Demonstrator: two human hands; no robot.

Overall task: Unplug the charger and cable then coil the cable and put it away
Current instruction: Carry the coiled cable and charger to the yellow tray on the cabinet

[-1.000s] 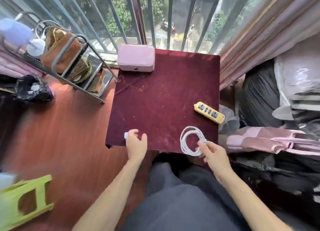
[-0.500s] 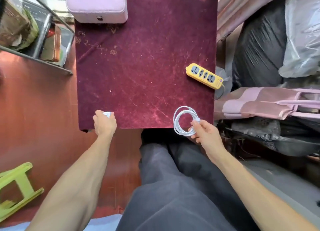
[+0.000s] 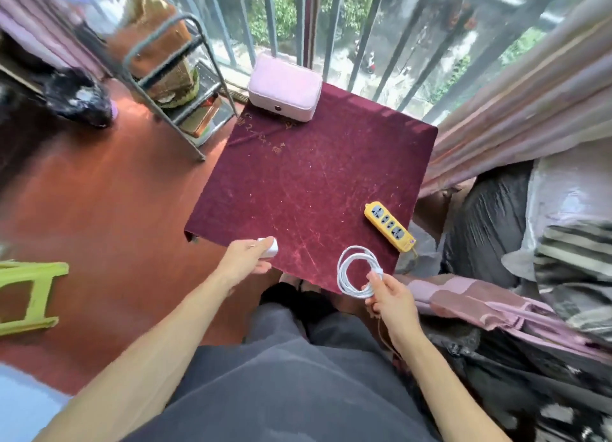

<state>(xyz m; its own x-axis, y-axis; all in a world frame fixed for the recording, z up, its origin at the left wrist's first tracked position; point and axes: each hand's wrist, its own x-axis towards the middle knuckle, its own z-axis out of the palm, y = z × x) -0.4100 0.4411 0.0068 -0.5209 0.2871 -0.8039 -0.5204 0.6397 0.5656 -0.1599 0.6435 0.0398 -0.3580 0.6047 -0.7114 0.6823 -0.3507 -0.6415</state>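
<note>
A small table with a dark red velvet cloth (image 3: 308, 190) stands in front of me. My left hand (image 3: 245, 262) holds a small white charger (image 3: 270, 246) at the table's near left edge. My right hand (image 3: 389, 297) pinches a white cable (image 3: 354, 271) wound into a round coil, which lies over the near right edge of the cloth. A yellow power strip (image 3: 390, 226) rests on the right side of the table with nothing plugged into it.
A pink case (image 3: 284, 87) sits at the table's far left corner. A metal rack (image 3: 172, 67) with bags stands to the left, a green stool (image 3: 26, 296) on the red floor. Curtains and piled bags crowd the right side. Window bars lie beyond.
The camera has tilted up and back, showing the window again. My left hand has turned so the charger shows at its fingertips. The coil stays held at the near right edge.
</note>
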